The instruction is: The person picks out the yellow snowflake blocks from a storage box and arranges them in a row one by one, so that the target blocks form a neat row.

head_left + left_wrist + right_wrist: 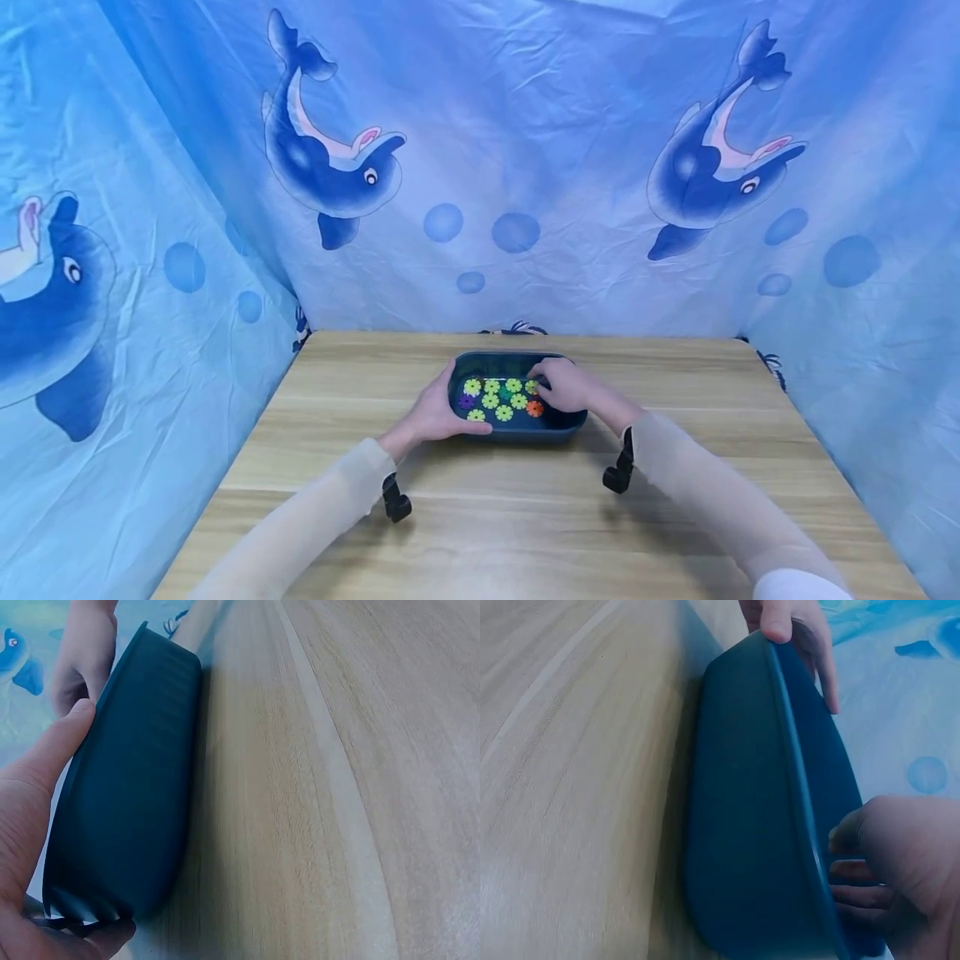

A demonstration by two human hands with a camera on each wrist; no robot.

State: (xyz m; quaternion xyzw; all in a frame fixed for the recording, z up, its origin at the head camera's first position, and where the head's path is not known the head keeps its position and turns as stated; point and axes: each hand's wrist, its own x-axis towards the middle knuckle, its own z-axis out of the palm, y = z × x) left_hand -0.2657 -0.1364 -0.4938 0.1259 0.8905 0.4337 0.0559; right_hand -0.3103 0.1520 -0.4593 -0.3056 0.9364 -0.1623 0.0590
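Observation:
A dark teal plastic tub [517, 436] stands on the table near its far side. Snowflake-shaped plastic pieces lie in it: several yellow-green ones [504, 412], a purple one [467, 402] at the left and an orange one [534, 409] at the right. My left hand [435, 411] grips the tub's left end, its thumb along the near rim and its fingers round the outer wall. Over the right end, my right hand [567, 385] reaches inside with bent fingers [862, 895], fingertips right at the pieces. I cannot tell whether they pinch one.
The wood-grain table [495, 525] extends toward me and to both sides of the tub. Blue cloth curtains [525, 283] printed with dolphins hang behind and beside it. Dark cords [521, 328] lie at the table's back edge. Black wrist mounts [618, 477] hang from both sleeves.

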